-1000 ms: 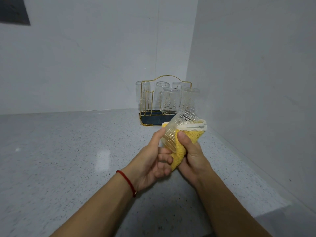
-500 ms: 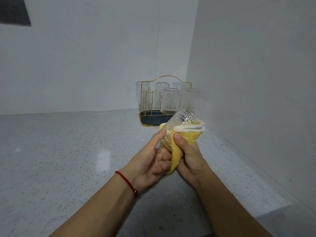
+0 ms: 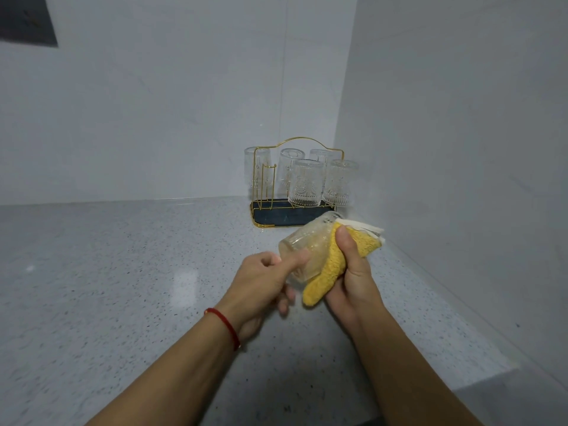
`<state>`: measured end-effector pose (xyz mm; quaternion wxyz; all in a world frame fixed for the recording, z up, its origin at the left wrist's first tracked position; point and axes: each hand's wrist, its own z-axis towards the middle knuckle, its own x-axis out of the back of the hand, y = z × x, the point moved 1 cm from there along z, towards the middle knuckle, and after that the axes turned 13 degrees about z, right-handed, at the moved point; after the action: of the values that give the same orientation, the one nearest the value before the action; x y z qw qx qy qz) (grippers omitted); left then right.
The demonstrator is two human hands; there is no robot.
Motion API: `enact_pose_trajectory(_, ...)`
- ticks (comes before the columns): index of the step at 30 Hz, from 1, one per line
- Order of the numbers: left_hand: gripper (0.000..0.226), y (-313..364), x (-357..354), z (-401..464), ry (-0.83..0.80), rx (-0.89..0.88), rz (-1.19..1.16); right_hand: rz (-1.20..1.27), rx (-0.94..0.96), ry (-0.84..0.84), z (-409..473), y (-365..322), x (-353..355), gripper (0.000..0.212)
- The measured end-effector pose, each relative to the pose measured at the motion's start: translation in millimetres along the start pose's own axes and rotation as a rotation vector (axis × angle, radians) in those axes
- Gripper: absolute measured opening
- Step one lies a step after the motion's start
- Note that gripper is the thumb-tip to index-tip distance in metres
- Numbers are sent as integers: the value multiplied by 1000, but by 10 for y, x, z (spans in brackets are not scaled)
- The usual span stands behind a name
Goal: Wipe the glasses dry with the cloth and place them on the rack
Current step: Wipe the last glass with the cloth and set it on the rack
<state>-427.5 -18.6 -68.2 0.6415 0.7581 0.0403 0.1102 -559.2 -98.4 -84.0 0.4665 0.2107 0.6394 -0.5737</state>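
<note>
A pale grey speckled countertop (image 3: 107, 287) runs into a corner where two plain white walls meet along its far and right edges. In that far right corner, directly on the counter, stands a gold wire rack (image 3: 296, 179) with a dark blue tray base (image 3: 276, 217), set close to both walls. The glossy surface shows a soft patch of reflected light (image 3: 184, 279) near its middle, well apart from the rack.

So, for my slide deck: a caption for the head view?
Both hands wipe a glass with a yellow cloth; five glasses sit upside down on the gold rack.
</note>
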Motion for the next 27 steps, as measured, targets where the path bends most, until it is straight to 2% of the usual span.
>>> enact_pose_trajectory(2, 73, 15, 14, -24, -173, 230, -75, -30, 20, 8, -8, -9, -4, 94)
enact_pose_trajectory(4, 77, 14, 30, -18, -223, 271, -126, -47, 32, -10, -21, -24, -13, 86)
enact_pose_trajectory(7, 54, -62, 68, 8, -54, 0, 64, -68, 22, -17, -28, -29, 0, 63)
enact_pose_trajectory(9, 51, -128, 135, 13, 109, -154, 313, -98, 25, -7, -31, -16, -10, 53)
enact_pose_trajectory(10, 53, -147, 155, 29, 124, -166, 349, -115, 27, 1, -29, -9, -15, 54)
enact_pose_trajectory(11, 53, -152, 160, 32, 81, -134, 294, -130, 23, 4, -28, 1, -16, 56)
enact_pose_trajectory(13, 52, -115, 114, 10, -63, 16, 21, -139, 3, 1, -36, 20, -34, 59)
enact_pose_trajectory(15, 53, -71, 76, -12, -131, 120, -164, -140, 5, -23, -44, 22, -40, 56)
enact_pose_trajectory(19, 47, -117, 122, 40, -127, 29, -296, -167, 61, -49, -73, -21, -51, 45)
enact_pose_trajectory(23, 49, -156, 216, 49, -136, -14, -371, -346, 56, -85, -55, -18, -25, 68)
enact_pose_trajectory(25, 44, -166, 229, 53, -137, 1, -428, -427, -23, -86, -26, -54, -42, 80)
enact_pose_trajectory(27, 48, -165, 234, 75, -117, 26, -519, -510, -154, -64, 11, -176, -113, 79)
